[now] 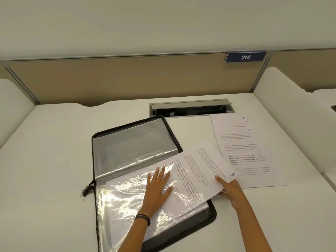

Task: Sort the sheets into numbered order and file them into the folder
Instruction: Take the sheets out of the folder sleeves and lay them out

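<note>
Filing sheet 5 (200, 166) at centre frame, you press your left hand (158, 188) flat, fingers straight, on the zip folder's (131, 140) clear sleeve (116, 200); your right hand (231, 191) pinches the sheet's corner; next, I judge, slide it fully in; the remaining sheets (254, 160) lie at right.

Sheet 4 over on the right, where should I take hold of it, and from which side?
Take your grip at the near right corner, coming from the right. Sheet 4 lies flat on the other sheets, and that corner is bare. Sheet 5, pinched by the right hand, covers its near left part.
</note>
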